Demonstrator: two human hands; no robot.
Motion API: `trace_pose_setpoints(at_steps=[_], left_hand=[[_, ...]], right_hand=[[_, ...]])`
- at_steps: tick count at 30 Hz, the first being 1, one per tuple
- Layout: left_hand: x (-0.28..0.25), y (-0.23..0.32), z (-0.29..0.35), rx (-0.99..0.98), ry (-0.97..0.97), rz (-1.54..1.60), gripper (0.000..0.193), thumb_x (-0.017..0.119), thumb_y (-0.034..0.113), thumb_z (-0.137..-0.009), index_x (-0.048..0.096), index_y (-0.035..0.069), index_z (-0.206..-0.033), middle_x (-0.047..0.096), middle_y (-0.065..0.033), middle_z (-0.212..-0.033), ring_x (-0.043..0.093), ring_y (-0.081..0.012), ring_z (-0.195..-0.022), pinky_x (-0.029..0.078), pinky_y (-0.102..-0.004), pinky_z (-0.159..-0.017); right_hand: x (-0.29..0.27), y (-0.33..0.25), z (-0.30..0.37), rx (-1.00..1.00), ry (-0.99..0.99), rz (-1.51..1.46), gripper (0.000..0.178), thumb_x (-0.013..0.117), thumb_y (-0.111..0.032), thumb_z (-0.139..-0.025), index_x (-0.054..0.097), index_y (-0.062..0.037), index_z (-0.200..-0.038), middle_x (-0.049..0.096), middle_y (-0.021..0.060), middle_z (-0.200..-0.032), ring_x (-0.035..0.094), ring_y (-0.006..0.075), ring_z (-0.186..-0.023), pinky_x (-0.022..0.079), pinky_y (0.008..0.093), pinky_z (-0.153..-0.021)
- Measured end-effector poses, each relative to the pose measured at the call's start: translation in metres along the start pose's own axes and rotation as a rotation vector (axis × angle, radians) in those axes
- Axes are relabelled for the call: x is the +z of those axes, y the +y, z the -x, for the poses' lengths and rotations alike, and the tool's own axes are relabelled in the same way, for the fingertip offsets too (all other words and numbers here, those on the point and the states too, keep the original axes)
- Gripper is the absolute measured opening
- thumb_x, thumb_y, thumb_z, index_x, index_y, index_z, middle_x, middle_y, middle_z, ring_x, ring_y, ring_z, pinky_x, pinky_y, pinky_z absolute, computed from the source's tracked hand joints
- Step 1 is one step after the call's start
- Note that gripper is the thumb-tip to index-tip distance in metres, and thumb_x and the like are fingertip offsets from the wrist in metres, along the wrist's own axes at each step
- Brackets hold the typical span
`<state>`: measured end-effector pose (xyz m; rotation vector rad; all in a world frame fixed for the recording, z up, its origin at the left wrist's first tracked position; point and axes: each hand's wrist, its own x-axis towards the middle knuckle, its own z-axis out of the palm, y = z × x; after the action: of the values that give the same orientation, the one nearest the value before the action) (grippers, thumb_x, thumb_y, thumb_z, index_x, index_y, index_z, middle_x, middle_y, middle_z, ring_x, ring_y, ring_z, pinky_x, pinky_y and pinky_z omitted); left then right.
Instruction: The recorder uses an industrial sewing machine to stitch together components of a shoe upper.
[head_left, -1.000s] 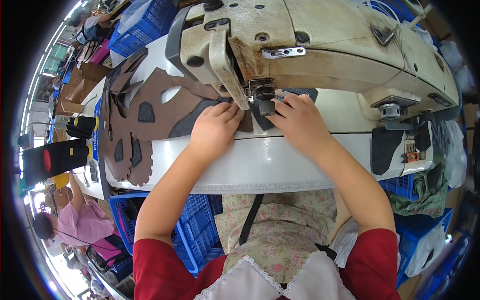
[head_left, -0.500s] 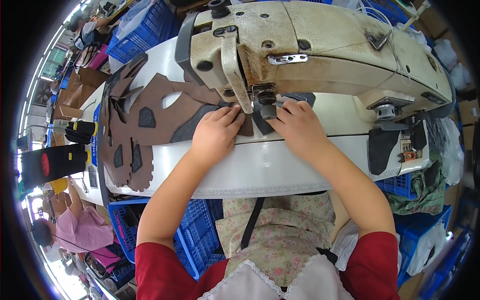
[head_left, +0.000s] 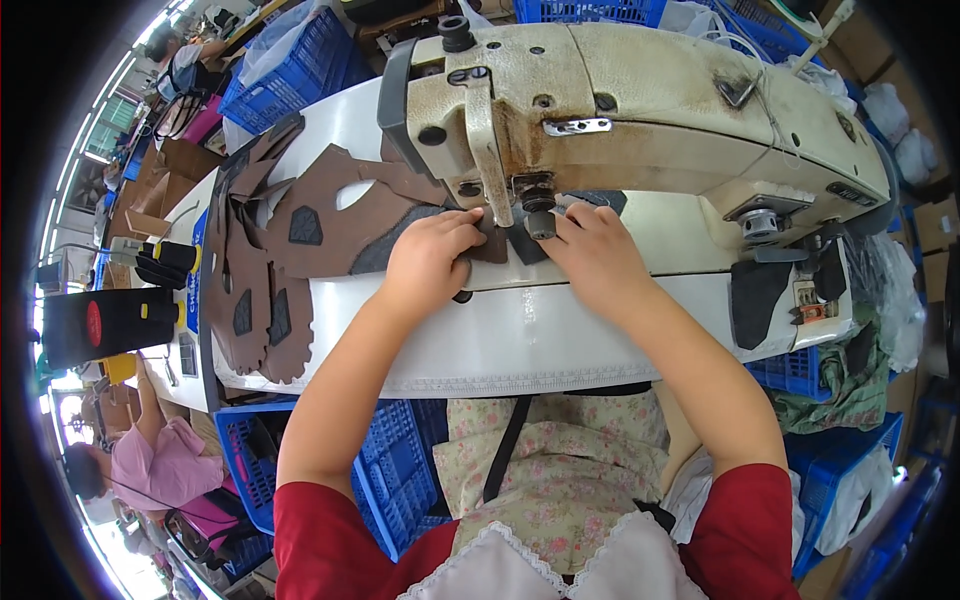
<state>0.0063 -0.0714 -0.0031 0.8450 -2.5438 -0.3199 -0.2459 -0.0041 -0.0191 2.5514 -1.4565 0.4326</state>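
At the sewing machine (head_left: pixel 640 120), brown leather sheets (head_left: pixel 325 195) with dark grey patches lie partly beneath the needle area. My left hand (head_left: pixel 430 262) is closed, fingers together, on the leather edge left of the presser foot, with thumb bent under. On the other side my right hand (head_left: pixel 598 258) curls its fingers on a dark grey piece (head_left: pixel 607 200) close beside the machine's round dark knob (head_left: pixel 541 224). The fingertips of both hands are partly hidden, as is the needle.
A loose black cut piece (head_left: pixel 758 303) lies at the bed's right end, near a small bobbin winder (head_left: pixel 762 224). Blue crates (head_left: pixel 395 470) stand below the white table (head_left: pixel 480 330) and behind it. Two people work farther left. A black device (head_left: pixel 110 325) sits at the left end.
The whole view has shifted slightly, so the machine sits a little lower. Both hands stay at the same places on the material, with hardly any movement.
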Motion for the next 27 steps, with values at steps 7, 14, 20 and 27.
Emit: trace_pose_setpoints(at_steps=[7, 14, 20, 27], left_hand=[[-0.013, -0.002, -0.013, -0.156, -0.108, 0.132, 0.035, 0.059, -0.005, -0.064, 0.075, 0.002, -0.094, 0.072, -0.0157, -0.108, 0.066, -0.0337, -0.105, 0.053, -0.0409, -0.093], [-0.013, -0.01, -0.02, -0.304, -0.132, 0.302, 0.033, 0.059, -0.004, -0.067, 0.078, 0.003, -0.093, 0.073, -0.0151, -0.095, 0.068, -0.0313, -0.096, 0.054, -0.0375, -0.088], [-0.014, -0.005, -0.029, -0.314, -0.231, 0.126, 0.035, 0.06, -0.003, -0.066, 0.078, 0.004, -0.095, 0.072, -0.0149, -0.093, 0.067, -0.0336, -0.091, 0.054, -0.0401, -0.084], [-0.009, -0.008, -0.021, -0.125, -0.069, -0.005, 0.033, 0.062, 0.001, -0.067, 0.079, 0.006, -0.095, 0.07, -0.0146, -0.088, 0.066, -0.0345, -0.089, 0.054, -0.0408, -0.082]], right_hand=[[-0.003, 0.014, 0.012, -0.089, 0.027, -0.118, 0.032, 0.06, -0.013, -0.082, 0.067, -0.0087, -0.113, 0.066, 0.0039, -0.114, 0.06, 0.0224, -0.11, 0.048, 0.0387, -0.094], [0.002, 0.019, 0.018, -0.192, 0.17, -0.13, 0.028, 0.062, -0.015, -0.08, 0.07, -0.008, -0.106, 0.067, 0.0052, -0.11, 0.062, 0.0218, -0.105, 0.053, 0.0379, -0.087], [0.006, 0.019, 0.016, -0.229, 0.198, -0.095, 0.028, 0.061, -0.015, -0.08, 0.07, -0.0069, -0.106, 0.066, 0.0048, -0.105, 0.06, 0.0217, -0.099, 0.051, 0.0371, -0.085], [0.007, 0.022, 0.01, -0.268, 0.203, -0.096, 0.032, 0.061, -0.015, -0.079, 0.07, -0.0073, -0.109, 0.065, 0.0046, -0.102, 0.059, 0.0215, -0.096, 0.05, 0.0361, -0.085]])
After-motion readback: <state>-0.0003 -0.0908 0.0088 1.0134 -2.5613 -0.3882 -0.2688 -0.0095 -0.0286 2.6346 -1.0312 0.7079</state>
